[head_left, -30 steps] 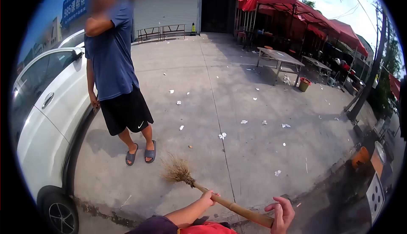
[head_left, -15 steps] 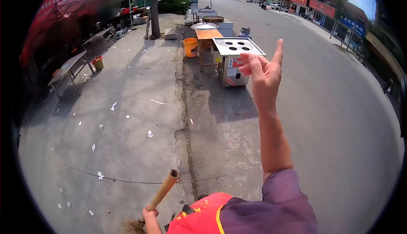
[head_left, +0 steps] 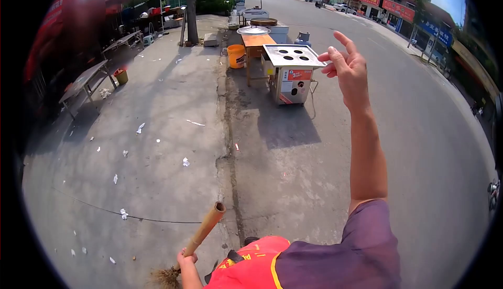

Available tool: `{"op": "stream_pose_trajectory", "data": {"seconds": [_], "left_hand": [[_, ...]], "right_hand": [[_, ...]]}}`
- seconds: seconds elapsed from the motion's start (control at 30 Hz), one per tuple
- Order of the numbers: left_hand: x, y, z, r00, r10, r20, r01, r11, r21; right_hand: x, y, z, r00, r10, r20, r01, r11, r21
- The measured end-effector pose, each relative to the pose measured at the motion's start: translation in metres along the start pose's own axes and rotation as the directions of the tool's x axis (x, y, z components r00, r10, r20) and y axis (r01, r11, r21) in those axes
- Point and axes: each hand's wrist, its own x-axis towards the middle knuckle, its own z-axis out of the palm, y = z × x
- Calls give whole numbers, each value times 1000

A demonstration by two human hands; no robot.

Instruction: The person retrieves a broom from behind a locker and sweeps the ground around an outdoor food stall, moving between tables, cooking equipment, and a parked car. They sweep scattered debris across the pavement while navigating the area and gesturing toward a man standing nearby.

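Note:
My left hand is low at the bottom of the view, wrapped round a thick bamboo broom. The hollow end of its handle points up and to the right, and its brown bristles show behind the wrist. My right hand is raised in the air with nothing in it. Its index finger reaches up and left, the thumb stands apart and the other fingers are half bent. Beyond it, at a distance, stands a metal stove cart with round holes in its top.
Scraps of white paper litter the pavement. An orange bucket sits by a wooden table at the kerb. On the left are a folding table and a yellowish bin. A tree trunk rises behind; shops line the road's far side.
My right hand has swung to the right, and its index finger has bent from upright toward the left. The broom has shifted slightly, still in my left hand.

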Motion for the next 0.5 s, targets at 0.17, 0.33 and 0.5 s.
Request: {"op": "stream_pose_trajectory", "data": {"seconds": [0.17,0.33,0.5], "left_hand": [[-20,-9,3,999,3,-38,-6,997,-72],[-22,-9,3,1000,-9,-12,8,991,-130],[-14,-4,-4,1000,10,16,-9,996,-88]], "right_hand": [[-98,13,82,523,219,824,222,898,-380],[-183,27,136,48,-39,998,51,998,36],[-210,16,162,74,-41,996,40,998,38]]}}
